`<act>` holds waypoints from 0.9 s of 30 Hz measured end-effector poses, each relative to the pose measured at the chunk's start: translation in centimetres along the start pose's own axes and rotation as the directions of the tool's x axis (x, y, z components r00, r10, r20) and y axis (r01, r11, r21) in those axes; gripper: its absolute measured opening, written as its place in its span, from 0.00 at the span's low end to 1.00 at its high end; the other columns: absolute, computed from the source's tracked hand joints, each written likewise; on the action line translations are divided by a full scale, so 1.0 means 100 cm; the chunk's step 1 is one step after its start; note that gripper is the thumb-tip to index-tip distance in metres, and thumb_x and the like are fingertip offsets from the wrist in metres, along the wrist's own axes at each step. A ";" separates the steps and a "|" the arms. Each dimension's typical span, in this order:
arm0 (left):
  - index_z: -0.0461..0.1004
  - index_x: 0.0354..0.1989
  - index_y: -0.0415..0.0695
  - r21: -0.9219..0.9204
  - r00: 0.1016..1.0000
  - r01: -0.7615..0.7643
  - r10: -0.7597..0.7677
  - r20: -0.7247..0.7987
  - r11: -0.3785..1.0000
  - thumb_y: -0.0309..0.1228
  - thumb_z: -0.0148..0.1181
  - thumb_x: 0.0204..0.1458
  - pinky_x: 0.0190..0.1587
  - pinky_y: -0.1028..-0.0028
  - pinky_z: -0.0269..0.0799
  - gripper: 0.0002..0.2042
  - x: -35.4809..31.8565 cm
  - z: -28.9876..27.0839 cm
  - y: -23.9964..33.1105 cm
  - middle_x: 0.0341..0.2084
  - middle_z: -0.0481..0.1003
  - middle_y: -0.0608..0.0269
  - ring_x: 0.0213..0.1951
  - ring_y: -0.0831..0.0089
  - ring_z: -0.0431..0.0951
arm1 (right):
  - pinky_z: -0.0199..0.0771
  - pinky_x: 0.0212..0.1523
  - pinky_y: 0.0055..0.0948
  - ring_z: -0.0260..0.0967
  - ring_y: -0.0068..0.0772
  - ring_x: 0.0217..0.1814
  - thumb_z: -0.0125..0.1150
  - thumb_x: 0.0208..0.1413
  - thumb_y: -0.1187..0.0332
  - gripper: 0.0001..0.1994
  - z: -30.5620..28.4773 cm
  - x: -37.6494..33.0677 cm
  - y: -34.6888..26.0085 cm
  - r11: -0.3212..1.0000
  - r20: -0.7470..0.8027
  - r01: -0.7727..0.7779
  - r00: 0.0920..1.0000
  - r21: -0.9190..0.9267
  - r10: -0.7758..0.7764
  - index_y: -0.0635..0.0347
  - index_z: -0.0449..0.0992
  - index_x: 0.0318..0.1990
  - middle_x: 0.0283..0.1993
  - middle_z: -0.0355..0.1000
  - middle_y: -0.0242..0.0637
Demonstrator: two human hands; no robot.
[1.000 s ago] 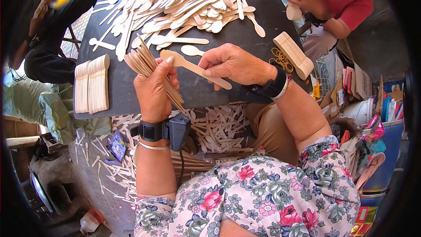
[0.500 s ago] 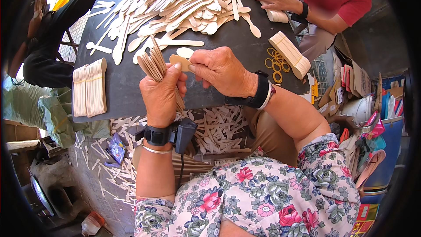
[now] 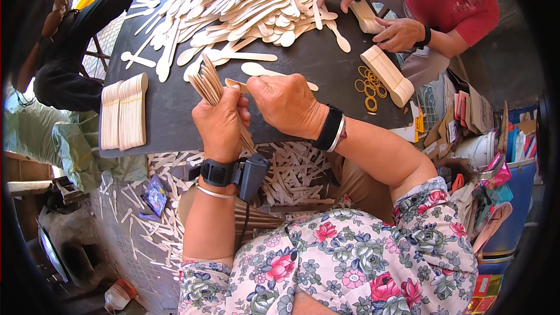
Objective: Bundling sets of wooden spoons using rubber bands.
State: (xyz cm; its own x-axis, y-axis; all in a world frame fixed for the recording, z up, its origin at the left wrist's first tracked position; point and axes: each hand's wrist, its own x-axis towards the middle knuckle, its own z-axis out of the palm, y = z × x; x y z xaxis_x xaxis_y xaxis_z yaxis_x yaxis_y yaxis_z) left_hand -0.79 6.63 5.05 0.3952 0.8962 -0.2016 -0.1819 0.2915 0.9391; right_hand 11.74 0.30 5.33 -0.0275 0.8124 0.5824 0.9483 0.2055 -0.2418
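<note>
My left hand [image 3: 219,125] is wrapped round a fanned stack of wooden spoons [image 3: 207,81], held upright above the table's near edge. Close beside it, my right hand [image 3: 286,105] is closed on a single wooden spoon [image 3: 237,85]. That spoon's tip meets my left thumb, and most of it is hidden by my right fingers. Just beyond my right hand, a loose wooden spoon [image 3: 254,69] lies on the dark table [image 3: 175,122]. A large heap of wooden spoons [image 3: 245,6] covers the table's far middle.
Banded spoon bundles [image 3: 123,114] stand at the left; another bundle [image 3: 387,74] lies at the right beside yellow rubber bands [image 3: 370,87]. Across the table, a co-worker's hands [image 3: 402,35] hold a bundle [image 3: 366,16]. Scattered spoons [image 3: 294,172] lie below the table edge.
My right hand has rolled over, so less of its spoon shows. The loose spoon behind it is more exposed. The co-worker's two hands now flank the far bundle.
</note>
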 end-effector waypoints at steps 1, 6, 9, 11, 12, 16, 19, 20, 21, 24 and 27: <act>0.73 0.28 0.37 0.039 1.000 0.005 -0.004 -0.018 0.999 0.28 0.58 0.52 0.15 0.80 0.65 0.06 -0.001 0.000 0.003 0.17 0.73 0.63 0.14 0.80 0.70 | 0.71 0.24 0.33 0.71 0.37 0.25 0.56 0.46 0.71 0.04 0.001 0.000 0.001 1.000 -0.011 0.004 1.000 -0.031 -0.004 0.58 0.66 0.26 0.21 0.68 0.36; 0.74 0.29 0.37 0.091 0.999 -0.022 0.025 -0.026 0.996 0.28 0.58 0.52 0.15 0.80 0.64 0.06 0.000 0.000 0.006 0.16 0.73 0.63 0.14 0.80 0.69 | 0.71 0.24 0.33 0.71 0.37 0.25 0.55 0.46 0.71 0.04 0.002 0.003 -0.001 1.000 -0.048 0.004 0.999 -0.031 -0.005 0.58 0.66 0.26 0.20 0.66 0.35; 0.74 0.29 0.36 0.091 1.000 -0.009 0.012 -0.027 0.996 0.28 0.58 0.52 0.15 0.80 0.64 0.06 0.003 -0.003 0.005 0.16 0.73 0.63 0.13 0.80 0.69 | 0.71 0.24 0.33 0.71 0.38 0.25 0.55 0.46 0.72 0.04 0.007 0.005 -0.002 0.999 -0.046 0.017 0.999 -0.028 -0.018 0.58 0.66 0.26 0.21 0.67 0.36; 0.73 0.29 0.37 0.085 1.000 -0.003 0.004 -0.019 0.996 0.28 0.59 0.52 0.14 0.80 0.64 0.06 0.004 -0.006 0.005 0.17 0.73 0.63 0.13 0.80 0.69 | 0.71 0.23 0.33 0.71 0.39 0.25 0.55 0.46 0.72 0.04 0.010 0.005 0.002 1.000 -0.043 0.023 0.999 -0.021 -0.024 0.58 0.65 0.26 0.21 0.67 0.37; 0.74 0.30 0.37 0.042 1.000 -0.007 0.007 -0.009 0.999 0.27 0.59 0.52 0.15 0.80 0.64 0.06 0.004 -0.007 0.005 0.17 0.73 0.63 0.14 0.80 0.70 | 0.69 0.21 0.31 0.70 0.37 0.22 0.55 0.49 0.73 0.03 0.011 0.006 0.005 0.999 -0.057 -0.002 0.998 0.037 0.004 0.59 0.67 0.28 0.21 0.67 0.36; 0.73 0.39 0.35 -0.123 0.986 -0.024 0.044 0.164 0.992 0.26 0.60 0.52 0.18 0.80 0.63 0.09 0.003 -0.011 0.015 0.23 0.73 0.64 0.18 0.81 0.69 | 0.61 0.15 0.20 0.64 0.20 0.15 0.53 0.58 0.68 0.07 -0.019 0.017 0.010 0.371 0.511 -0.630 0.774 0.682 0.375 0.61 0.71 0.31 0.20 0.68 0.31; 0.73 0.41 0.36 -0.113 0.961 -0.037 0.067 0.269 0.993 0.26 0.61 0.52 0.19 0.80 0.62 0.10 0.000 -0.009 0.026 0.24 0.73 0.65 0.18 0.82 0.67 | 0.57 0.15 0.13 0.59 0.11 0.14 0.53 0.61 0.65 0.10 -0.029 0.014 0.007 0.083 0.637 -0.694 0.696 0.715 0.331 0.62 0.73 0.33 0.21 0.69 0.29; 0.73 0.41 0.36 -0.111 0.961 -0.034 0.064 0.269 0.993 0.26 0.61 0.52 0.19 0.80 0.62 0.10 0.001 -0.009 0.025 0.24 0.73 0.65 0.18 0.82 0.67 | 0.57 0.15 0.13 0.59 0.11 0.14 0.53 0.61 0.65 0.10 -0.029 0.013 0.006 0.081 0.638 -0.695 0.694 0.714 0.332 0.62 0.73 0.33 0.21 0.69 0.29; 0.73 0.40 0.36 -0.122 0.959 -0.057 0.088 0.268 0.991 0.26 0.62 0.52 0.19 0.80 0.61 0.09 0.002 -0.009 0.023 0.23 0.72 0.67 0.18 0.83 0.67 | 0.57 0.13 0.13 0.60 0.12 0.14 0.53 0.61 0.63 0.12 -0.028 0.014 0.005 0.132 0.611 -0.675 0.721 0.726 0.326 0.62 0.73 0.31 0.20 0.68 0.29; 0.74 0.36 0.37 -0.146 0.965 -0.068 0.102 0.241 0.987 0.25 0.63 0.50 0.18 0.81 0.61 0.07 0.004 -0.011 0.019 0.20 0.72 0.67 0.17 0.83 0.66 | 0.58 0.14 0.13 0.61 0.13 0.14 0.51 0.61 0.64 0.11 -0.027 0.014 -0.001 0.215 0.595 -0.662 0.744 0.718 0.304 0.62 0.73 0.32 0.21 0.69 0.29; 0.75 0.32 0.37 -0.145 0.980 -0.055 0.081 0.182 0.988 0.25 0.65 0.49 0.17 0.82 0.61 0.06 0.007 -0.015 0.019 0.18 0.71 0.67 0.16 0.83 0.66 | 0.61 0.15 0.14 0.63 0.14 0.16 0.50 0.62 0.66 0.09 -0.026 0.012 -0.002 0.199 0.632 -0.684 0.727 0.702 0.270 0.62 0.73 0.37 0.23 0.70 0.30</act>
State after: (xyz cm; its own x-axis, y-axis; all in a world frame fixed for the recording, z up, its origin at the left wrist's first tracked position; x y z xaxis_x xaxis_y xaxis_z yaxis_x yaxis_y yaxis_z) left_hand -2.19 8.27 6.30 0.5365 0.8409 -0.0706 -0.3317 0.2871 0.8986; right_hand 12.39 -0.16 8.13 0.0365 0.9905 -0.1324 -0.0148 -0.1320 -0.9911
